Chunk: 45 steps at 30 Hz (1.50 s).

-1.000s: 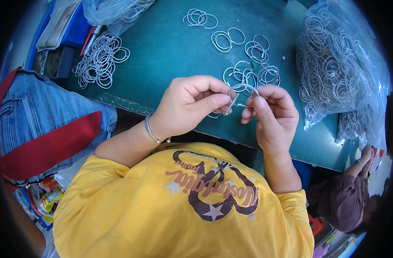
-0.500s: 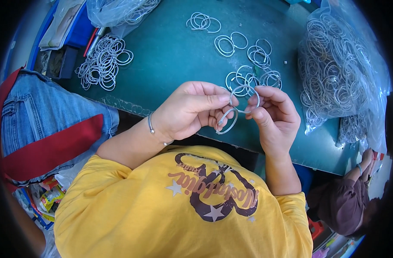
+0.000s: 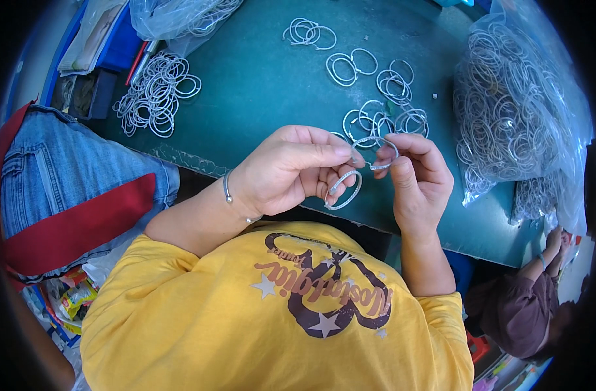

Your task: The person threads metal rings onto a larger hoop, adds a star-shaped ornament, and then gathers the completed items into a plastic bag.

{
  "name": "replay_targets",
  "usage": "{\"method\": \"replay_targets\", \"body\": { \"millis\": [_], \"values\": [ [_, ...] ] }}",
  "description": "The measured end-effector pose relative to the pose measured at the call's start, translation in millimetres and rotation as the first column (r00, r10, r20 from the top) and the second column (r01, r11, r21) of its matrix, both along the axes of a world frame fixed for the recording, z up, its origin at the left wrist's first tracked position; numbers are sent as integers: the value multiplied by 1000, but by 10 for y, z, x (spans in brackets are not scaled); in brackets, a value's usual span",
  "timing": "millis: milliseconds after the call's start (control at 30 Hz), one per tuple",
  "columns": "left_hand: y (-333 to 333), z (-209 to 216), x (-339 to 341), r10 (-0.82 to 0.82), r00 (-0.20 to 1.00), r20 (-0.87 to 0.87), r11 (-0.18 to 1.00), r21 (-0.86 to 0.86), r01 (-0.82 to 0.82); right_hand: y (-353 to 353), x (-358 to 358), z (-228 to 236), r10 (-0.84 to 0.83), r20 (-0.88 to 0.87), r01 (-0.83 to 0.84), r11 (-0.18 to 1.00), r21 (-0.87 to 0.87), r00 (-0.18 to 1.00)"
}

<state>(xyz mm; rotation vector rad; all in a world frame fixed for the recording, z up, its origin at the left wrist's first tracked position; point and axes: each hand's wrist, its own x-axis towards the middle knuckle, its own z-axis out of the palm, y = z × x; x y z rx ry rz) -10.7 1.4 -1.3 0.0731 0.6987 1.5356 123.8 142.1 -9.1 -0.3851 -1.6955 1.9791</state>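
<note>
In front of my chest, above the table's near edge, both hands hold a thin silver bangle [image 3: 384,167] between them. My left hand [image 3: 282,166] pinches its left side with thumb and forefinger. The thumb and fingers of my right hand [image 3: 423,179] are closed on its right side. A second silver bangle [image 3: 360,186] hangs lower, caught in the curled lower fingers of my left hand. Just beyond my fingertips, loose bangles [image 3: 370,117] lie overlapping on the green table [image 3: 252,98]. Fingers partly hide where each bangle is gripped.
Small groups of bangles [image 3: 341,68] lie farther back. At left is a tangled pile [image 3: 158,94] near a dark box [image 3: 101,94]. A large clear bag [image 3: 506,111] full of bangles stands at right; another bag [image 3: 174,16] is far left. Another person [image 3: 516,306] sits at lower right.
The upper bangle has tilted flatter and shifted slightly right between my hands. The lower one has turned and dropped a little. My right hand has moved slightly.
</note>
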Motion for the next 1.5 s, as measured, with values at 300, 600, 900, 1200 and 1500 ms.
{"method": "replay_targets", "body": {
  "millis": [300,600,900,1200,1500],
  "values": [
    [63,-8,-5,-47,989,143,999,32,43,88,-100,-160,-121,-66,135,946,295,990],
    [43,-17,43,197,941,-277,980,76,-183,163,3,-16,48,5,-39,854,-519,999],
    [52,8,155,298,620,-726,954,236,-183,43,13,-10,-65,94,32,947,319,993],
    [37,25,115,255,145,-956,967,251,-43,-4,19,41,-89,154,70,990,126,984],
    [96,17,132,316,-259,-913,943,332,-22,-50,81,101,-9,164,-35,964,263,986]
  ]
}}
